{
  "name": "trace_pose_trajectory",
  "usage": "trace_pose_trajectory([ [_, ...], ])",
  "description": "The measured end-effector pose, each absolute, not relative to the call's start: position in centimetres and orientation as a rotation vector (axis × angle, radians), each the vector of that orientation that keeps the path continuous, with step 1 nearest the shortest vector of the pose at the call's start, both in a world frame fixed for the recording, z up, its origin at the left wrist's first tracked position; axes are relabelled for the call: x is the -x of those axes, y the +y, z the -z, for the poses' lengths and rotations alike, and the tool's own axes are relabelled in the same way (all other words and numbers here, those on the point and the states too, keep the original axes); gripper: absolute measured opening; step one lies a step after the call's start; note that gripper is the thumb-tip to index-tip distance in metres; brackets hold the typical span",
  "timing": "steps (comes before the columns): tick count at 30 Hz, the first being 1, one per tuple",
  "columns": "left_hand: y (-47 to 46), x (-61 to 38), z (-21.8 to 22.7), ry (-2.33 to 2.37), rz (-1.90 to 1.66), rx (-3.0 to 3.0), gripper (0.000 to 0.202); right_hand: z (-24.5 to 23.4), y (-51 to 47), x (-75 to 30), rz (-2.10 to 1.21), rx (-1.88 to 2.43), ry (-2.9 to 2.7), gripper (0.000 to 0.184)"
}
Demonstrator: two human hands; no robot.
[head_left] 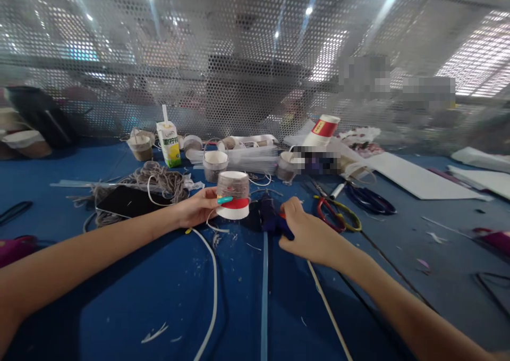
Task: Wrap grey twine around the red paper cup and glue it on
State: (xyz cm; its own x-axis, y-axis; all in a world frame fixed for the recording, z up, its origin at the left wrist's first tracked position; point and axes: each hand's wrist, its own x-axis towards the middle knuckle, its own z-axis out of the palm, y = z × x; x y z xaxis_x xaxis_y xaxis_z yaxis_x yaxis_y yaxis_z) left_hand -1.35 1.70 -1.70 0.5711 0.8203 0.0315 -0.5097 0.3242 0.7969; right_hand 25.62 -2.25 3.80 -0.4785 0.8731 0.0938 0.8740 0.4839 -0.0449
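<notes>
My left hand (203, 207) is closed around the side of a paper cup (233, 208), white with a red band. Grey yarn is wound around the cup's upper part. A thin white cord hangs beside the cup, near my fingers. To the right, my right hand (305, 228) grips the handle of a dark blue glue gun (269, 215), its nose pointing away from me. A long translucent glue stick (265, 286) runs from the gun's back toward me. The gun and cup are apart. My right fingertips are partly hidden behind the handle.
Grey yarn (159, 177) and a black phone (129, 201) lie left. Behind stand a drink carton (169, 145), small yarn-wrapped cups (215, 164) and a tilted paper cup (323, 129). Scissors (332, 215) and white board (424, 175) lie right. A perforated metal screen (247, 84) borders the table.
</notes>
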Motion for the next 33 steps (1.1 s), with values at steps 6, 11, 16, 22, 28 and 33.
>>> trace_pose_trajectory([
  [6, 2.3, 1.7, 1.5, 0.385, -0.732, -0.693, 0.043, -2.6, -1.7, -25.7, -0.042, 1.480, -2.457, 0.018],
  [11, 2.1, 2.0, 1.3, 0.335, -0.700, -0.711, 0.047, -2.6, -1.2, -25.5, -0.151, 1.393, -2.285, 0.021],
  [16, 1.8, 2.1, 1.5, 0.340, -0.712, -0.751, 0.051, -2.7, -1.5, -25.3, -0.375, 1.296, -2.172, 0.021],
  [22, 1.7, 1.7, 1.2, 0.310, -0.699, -0.752, 0.052, -2.6, -3.2, -24.5, -0.645, 1.082, -1.935, 0.023],
  [28, 1.5, 1.5, 0.7, 0.310, -0.677, -0.787, 0.048, -3.4, -4.1, -24.2, -0.470, 0.952, -1.934, 0.016],
  [33, 1.4, 1.5, 0.8, 0.349, -0.717, -0.797, 0.049, -3.0, -3.8, -24.5, -0.506, 0.949, -1.994, 0.006],
])
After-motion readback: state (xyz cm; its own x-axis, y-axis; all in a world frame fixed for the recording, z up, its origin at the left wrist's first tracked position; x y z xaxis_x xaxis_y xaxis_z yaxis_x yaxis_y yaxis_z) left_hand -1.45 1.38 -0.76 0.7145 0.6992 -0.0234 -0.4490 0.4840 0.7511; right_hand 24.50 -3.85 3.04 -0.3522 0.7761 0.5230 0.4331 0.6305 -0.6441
